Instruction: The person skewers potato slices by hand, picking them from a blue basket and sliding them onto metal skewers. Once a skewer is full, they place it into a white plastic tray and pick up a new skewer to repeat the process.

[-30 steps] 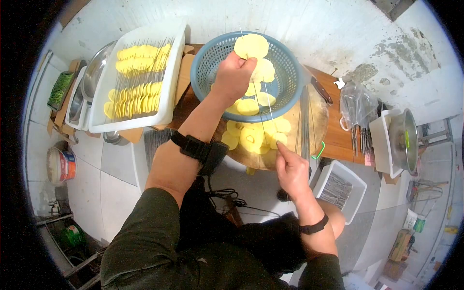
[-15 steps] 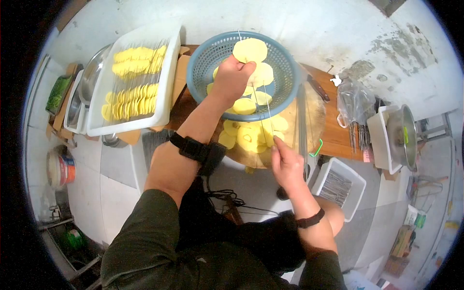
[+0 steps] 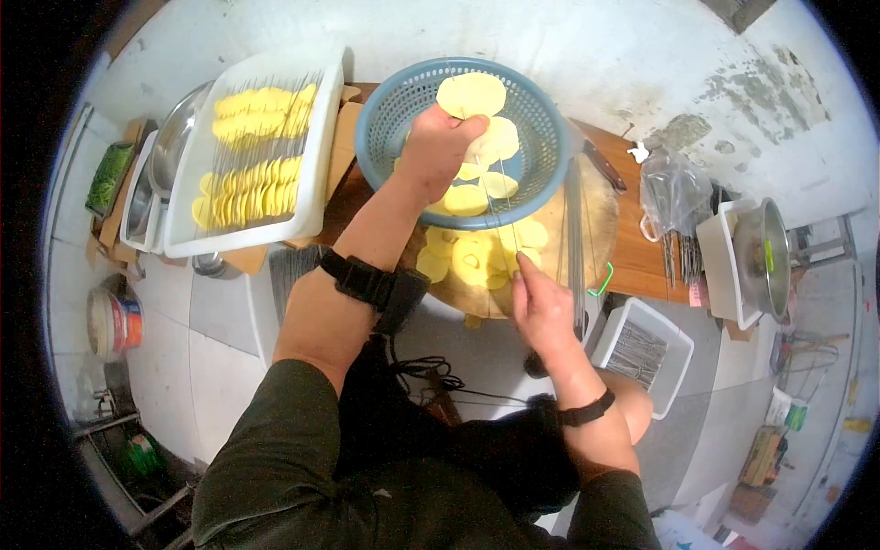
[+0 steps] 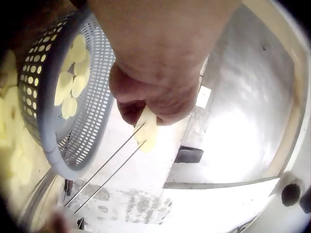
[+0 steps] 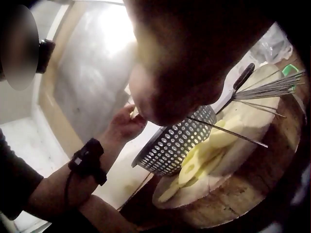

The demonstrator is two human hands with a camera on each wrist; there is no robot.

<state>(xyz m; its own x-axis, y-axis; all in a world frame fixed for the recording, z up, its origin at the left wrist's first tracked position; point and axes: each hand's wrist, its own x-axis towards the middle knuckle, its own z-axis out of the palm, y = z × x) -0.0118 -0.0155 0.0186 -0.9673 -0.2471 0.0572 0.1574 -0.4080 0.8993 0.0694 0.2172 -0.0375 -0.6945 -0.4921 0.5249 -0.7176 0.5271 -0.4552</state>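
Note:
In the head view my left hand [image 3: 440, 151] pinches thin yellow potato slices [image 3: 471, 95] over a blue-grey colander [image 3: 374, 174]. Two thin metal skewers [image 4: 109, 162] pass into the slice [image 4: 146, 131] in the left wrist view. They slant down to my right hand [image 3: 545, 316], whose thumb and forefinger pinch them near their lower ends. One skewer [image 5: 228, 130] sticks out past the dark right hand [image 5: 180, 92] in the right wrist view. Loose slices [image 3: 472, 258] lie on the round wooden board [image 3: 600, 215], and more are inside the colander.
On the left a white tray [image 3: 188, 240] holds rows of skewered yellow slices. A knife [image 3: 603, 170] and a bundle of skewers [image 3: 574, 247] lie on the board's right side. A white bin of skewers [image 3: 674, 367] stands lower right, steel bowls [image 3: 775, 266] beyond it.
The camera view has shifted slightly. My right hand has moved a little up towards the left hand, and the top slice has tipped slightly left. Both hands keep their hold.

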